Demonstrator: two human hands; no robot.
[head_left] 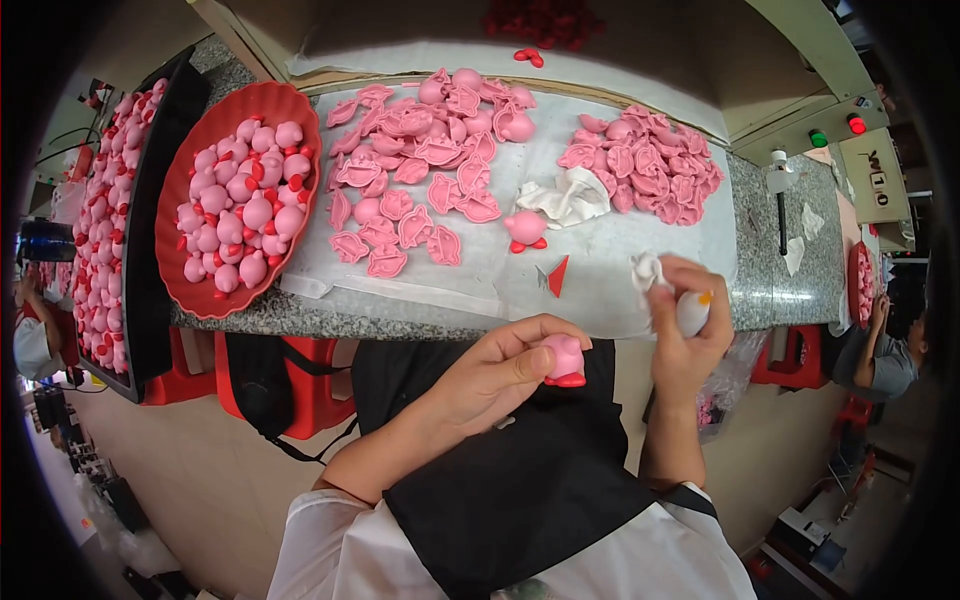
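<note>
Between the thumb and fingers of my left hand (490,375) is a pink round figurine (566,356) with red feet, held in front of the table edge. My right hand (688,345) is closed around a small white bottle (693,314) with an orange-yellow tip. A crumpled white tissue (646,270), slightly blurred, sticks up from its thumb and fingers. Beyond my hands, a second pink figurine (525,227) with red feet stands on the white sheet (450,285). Beside it lie another crumpled tissue (572,200) and a small red pointed piece (557,276).
Loose pink shell pieces (415,145) spread across the sheet, with a denser pile (655,165) at right. Left of them stand a red scalloped bowl (170,250) of pink-and-red figurines and a full black tray (150,200). Red stools (300,400) are under the table. Another person (890,350) sits far right.
</note>
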